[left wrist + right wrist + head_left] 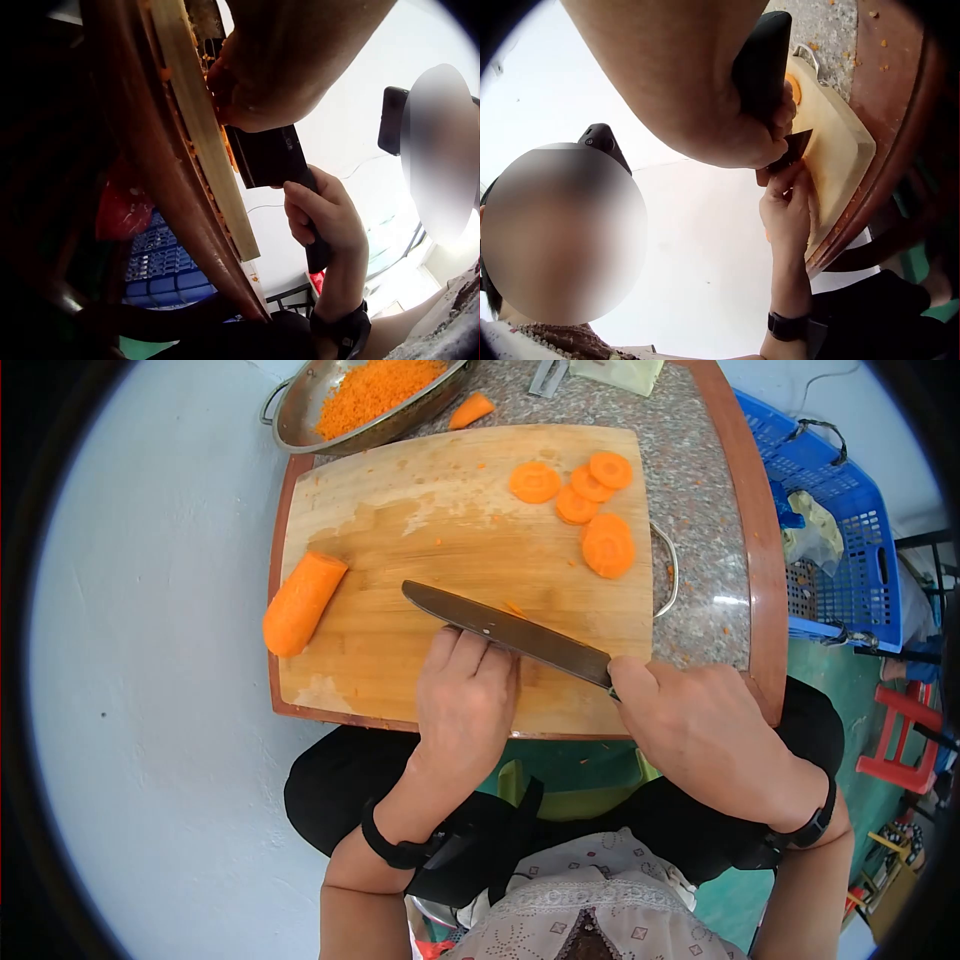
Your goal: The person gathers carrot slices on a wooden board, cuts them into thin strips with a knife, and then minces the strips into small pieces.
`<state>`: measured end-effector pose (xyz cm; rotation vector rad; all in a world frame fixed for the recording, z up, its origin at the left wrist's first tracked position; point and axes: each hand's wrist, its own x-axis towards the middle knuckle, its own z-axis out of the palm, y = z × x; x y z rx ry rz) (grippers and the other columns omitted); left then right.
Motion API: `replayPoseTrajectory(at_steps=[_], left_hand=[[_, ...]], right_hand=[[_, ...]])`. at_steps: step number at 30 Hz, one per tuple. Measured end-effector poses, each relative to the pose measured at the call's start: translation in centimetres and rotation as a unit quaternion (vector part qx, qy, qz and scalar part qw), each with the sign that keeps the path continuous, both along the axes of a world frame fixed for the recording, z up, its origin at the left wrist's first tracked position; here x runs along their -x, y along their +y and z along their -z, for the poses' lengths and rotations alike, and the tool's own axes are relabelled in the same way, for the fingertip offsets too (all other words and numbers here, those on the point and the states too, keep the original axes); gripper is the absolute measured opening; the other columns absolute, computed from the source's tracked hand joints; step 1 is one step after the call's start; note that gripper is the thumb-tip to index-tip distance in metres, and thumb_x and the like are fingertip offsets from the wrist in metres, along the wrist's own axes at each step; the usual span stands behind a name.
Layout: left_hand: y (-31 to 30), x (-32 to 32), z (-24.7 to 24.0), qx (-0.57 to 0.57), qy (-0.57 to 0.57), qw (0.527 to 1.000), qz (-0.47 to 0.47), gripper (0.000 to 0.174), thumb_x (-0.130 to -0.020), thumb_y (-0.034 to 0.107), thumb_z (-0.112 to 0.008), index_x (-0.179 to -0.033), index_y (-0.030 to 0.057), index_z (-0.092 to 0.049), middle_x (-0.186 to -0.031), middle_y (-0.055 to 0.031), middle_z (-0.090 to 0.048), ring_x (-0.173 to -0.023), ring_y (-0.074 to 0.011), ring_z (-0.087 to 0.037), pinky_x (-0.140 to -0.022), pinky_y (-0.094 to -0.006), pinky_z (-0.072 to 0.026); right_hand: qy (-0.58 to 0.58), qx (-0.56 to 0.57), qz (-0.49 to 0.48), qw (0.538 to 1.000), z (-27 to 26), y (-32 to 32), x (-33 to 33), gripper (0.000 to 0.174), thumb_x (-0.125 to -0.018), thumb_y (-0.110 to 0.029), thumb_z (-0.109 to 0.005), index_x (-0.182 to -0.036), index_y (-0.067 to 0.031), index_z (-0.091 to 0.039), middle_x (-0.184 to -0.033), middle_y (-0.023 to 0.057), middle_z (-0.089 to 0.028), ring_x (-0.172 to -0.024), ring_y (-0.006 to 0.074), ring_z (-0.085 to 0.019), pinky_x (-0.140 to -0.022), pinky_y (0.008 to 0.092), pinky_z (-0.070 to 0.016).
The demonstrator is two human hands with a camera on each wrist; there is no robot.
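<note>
Right hand (700, 730) wraps around the handle of the knife (505, 632), fingers curled tight and thumb at the base of the blade. Left hand (465, 695) lies flat on the cutting board (400, 540) near its front edge, fingers held together and roughly straight, their tips touching the side of the blade. I cannot tell whether anything lies beneath those fingers. The blade runs diagonally across the board, tip pointing away and to my left, handle end towards my right.

A large carrot piece (302, 603) lies at the left edge of the board, well apart from the blade, its rounded end overhanging the edge. Several carrot slices (585, 500) lie grouped at the far right corner of the board. The board sits on a speckled stone table (700, 560) with a wooden rim. Beyond the board stands a metal pan (290, 415) of grated carrot, with a small carrot stub (470, 410) just beside it. A blue crate (840, 530) stands to the right of the table.
</note>
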<state>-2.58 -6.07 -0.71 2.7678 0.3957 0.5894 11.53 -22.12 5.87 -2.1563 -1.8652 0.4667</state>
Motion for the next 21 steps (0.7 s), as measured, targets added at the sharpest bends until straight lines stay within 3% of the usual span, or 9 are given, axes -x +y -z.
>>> replayPoseTrajectory(at_steps=[4,7,10,16,21], left_hand=[[0.1,0.2,0.3,0.019,0.002,1.000,-0.007,0.026,-0.065,-0.009,-0.068,-0.090,-0.0030,-0.067,-0.095,-0.0168,-0.062,-0.091,-0.0375,-0.058,-0.078,-0.0414,-0.0496],[0.0,0.1,0.3,0.020,-0.017,1.000,-0.006,0.025,-0.066,-0.009,-0.068,-0.091,-0.0032,-0.067,-0.095,-0.0163,-0.063,-0.090,-0.0372,-0.058,-0.078,-0.0411,-0.0495],[0.0,0.1,0.1,0.022,-0.023,0.999,-0.010,0.025,-0.067,-0.009,-0.068,-0.091,-0.0029,-0.067,-0.095,-0.0154,-0.063,-0.089,-0.0361,-0.059,-0.077,-0.0402,-0.0497],[-0.2,0.1,0.3,0.007,-0.026,1.000,-0.016,0.026,-0.067,-0.009,-0.068,-0.091,-0.0018,-0.067,-0.094,-0.0150,-0.063,-0.088,-0.0347,-0.059,-0.075,-0.0390,-0.0501],[-0.3,-0.1,0.1,0.002,-0.022,1.000,-0.017,0.024,-0.066,-0.009,-0.068,-0.089,-0.0023,-0.067,-0.093,-0.0153,-0.063,-0.089,-0.0356,-0.059,-0.077,-0.0402,-0.0502]], right_hand=[[-0.001,0.030,-0.009,0.999,-0.2,0.1,-0.3,0.016,-0.078,-0.003,-0.059,-0.083,-0.0013,-0.044,-0.058,0.0117,-0.055,-0.050,0.0269,-0.061,-0.044,0.0369,-0.0473],[0.023,0.071,0.019,0.997,-0.3,0.6,-0.1,0.015,-0.081,-0.004,-0.058,-0.087,-0.0019,-0.044,-0.064,0.0114,-0.054,-0.057,0.0316,-0.060,-0.047,0.0409,-0.0448],[0.016,0.044,0.022,0.999,0.7,1.2,0.7,0.015,-0.082,-0.005,-0.057,-0.087,-0.0021,-0.044,-0.063,0.0114,-0.054,-0.057,0.0315,-0.060,-0.047,0.0412,-0.0448],[0.027,0.025,0.033,0.999,0.8,0.4,0.1,0.013,-0.083,-0.005,-0.057,-0.085,-0.0033,-0.044,-0.063,0.0106,-0.053,-0.055,0.0307,-0.058,-0.047,0.0402,-0.0441],[-0.018,0.031,0.011,0.999,-0.6,-0.2,0.1,0.014,-0.079,-0.004,-0.058,-0.082,-0.0029,-0.045,-0.058,0.0107,-0.056,-0.051,0.0266,-0.062,-0.046,0.0358,-0.0485]])
